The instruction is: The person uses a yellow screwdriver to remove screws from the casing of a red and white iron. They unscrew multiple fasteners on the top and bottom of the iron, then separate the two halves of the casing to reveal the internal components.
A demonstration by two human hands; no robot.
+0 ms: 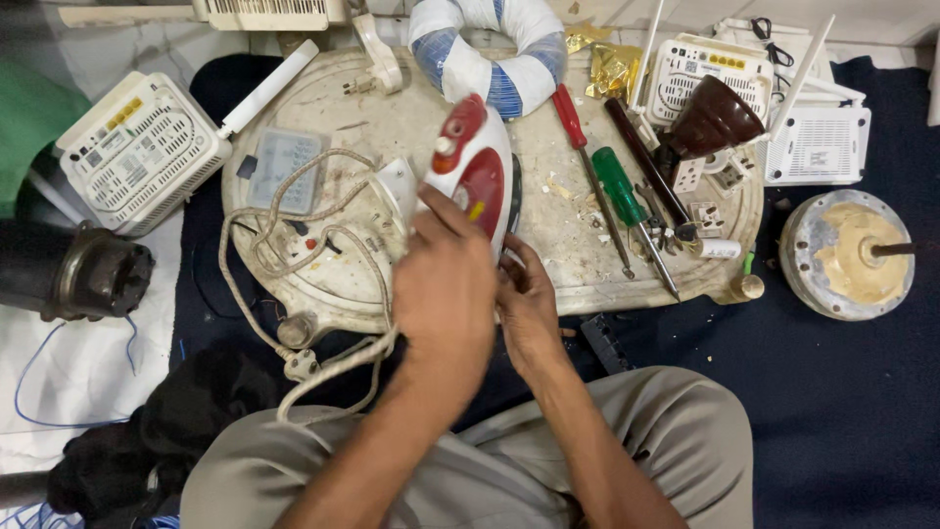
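Note:
A red and white clothes iron stands tilted on its side on a round, worn white tray. My left hand covers the iron's rear end and grips it. Just to the right, my right hand holds the lower edge by the soleplate, fingers curled against it. The iron's braided white cord loops over the tray's left part and runs down to a plug near my knee.
A red-handled screwdriver, a green-handled screwdriver and small socket parts lie on the tray's right. A taped ring sits behind. White routers, a round motor housing and a dark cylinder surround the tray.

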